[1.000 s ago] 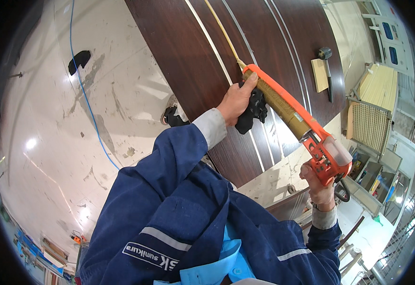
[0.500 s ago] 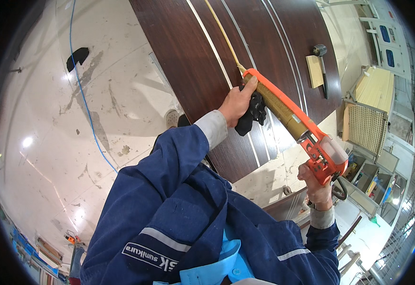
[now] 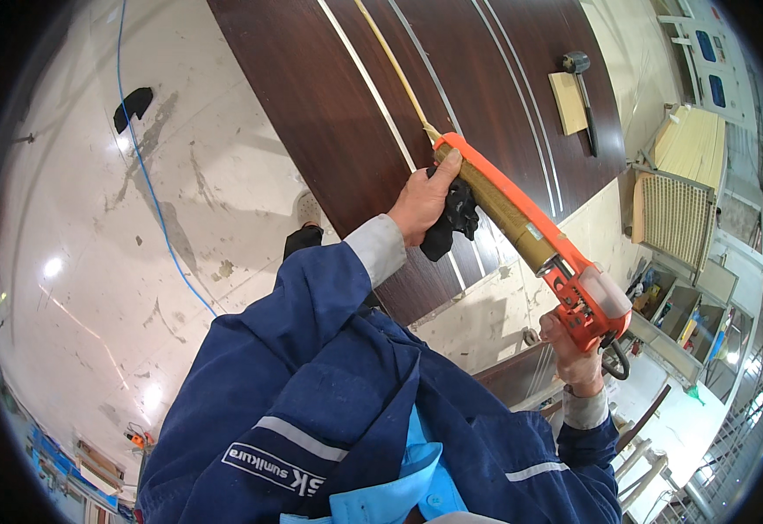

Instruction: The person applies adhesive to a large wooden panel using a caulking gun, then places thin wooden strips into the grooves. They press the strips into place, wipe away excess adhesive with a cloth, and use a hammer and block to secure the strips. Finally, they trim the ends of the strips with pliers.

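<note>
A red caulking gun [image 3: 580, 301] with a long brown-gold barrel [image 3: 505, 217] slants across the dark wood-grain panel [image 3: 320, 96]. My left hand [image 3: 421, 201] is closed around the front of the barrel, thumb on top, and a crumpled black cloth [image 3: 451, 218] is bunched under the same hand. At the rear, my right hand [image 3: 573, 354] is wrapped round the handle; the gun body partly hides those fingers. The nozzle points away from me, down at the panel. From its tip a yellowish bead [image 3: 388, 52] runs to the far edge, between pale strips.
A black-headed mallet [image 3: 576, 61] and a pale block [image 3: 567, 103] lie on the panel's right side. A blue hose [image 3: 162, 223] crosses the floor at left, near a black piece [image 3: 134, 106]. Stacked yellowish boards [image 3: 694, 144] and a shelf unit [image 3: 696, 327] stand right.
The caulking gun and both hands have come slightly toward me along the panel, and the bead looks a little longer. The whole view has shifted somewhat; a shoe beside the panel shows more.
</note>
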Available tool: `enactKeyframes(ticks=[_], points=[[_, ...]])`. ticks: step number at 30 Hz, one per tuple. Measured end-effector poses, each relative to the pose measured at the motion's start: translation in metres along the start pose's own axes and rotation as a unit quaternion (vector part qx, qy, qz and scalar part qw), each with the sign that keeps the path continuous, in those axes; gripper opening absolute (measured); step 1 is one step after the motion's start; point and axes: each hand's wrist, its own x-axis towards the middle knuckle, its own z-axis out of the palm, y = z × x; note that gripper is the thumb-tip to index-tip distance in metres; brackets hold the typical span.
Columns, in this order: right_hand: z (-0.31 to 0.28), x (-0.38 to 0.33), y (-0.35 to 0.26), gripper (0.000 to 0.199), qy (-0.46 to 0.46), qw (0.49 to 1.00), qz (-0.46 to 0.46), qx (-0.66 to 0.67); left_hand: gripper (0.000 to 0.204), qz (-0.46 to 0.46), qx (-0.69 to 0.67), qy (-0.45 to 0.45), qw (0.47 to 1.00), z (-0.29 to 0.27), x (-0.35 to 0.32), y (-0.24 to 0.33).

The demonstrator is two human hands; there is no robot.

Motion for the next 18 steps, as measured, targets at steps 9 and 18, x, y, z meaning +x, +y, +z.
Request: enactKeyframes(ticks=[9,18], points=[[-0.008,-0.012,0.034,0.015,0.000,1.000,-0.017,0.027,0.064,0.010,0.004,0.010,1.000,0.009,-0.007,-0.037],[-0.019,-0.025,0.058,0.014,-0.006,0.999,-0.033,0.012,0.062,0.005,0.002,0.018,1.000,0.019,-0.017,-0.063]])
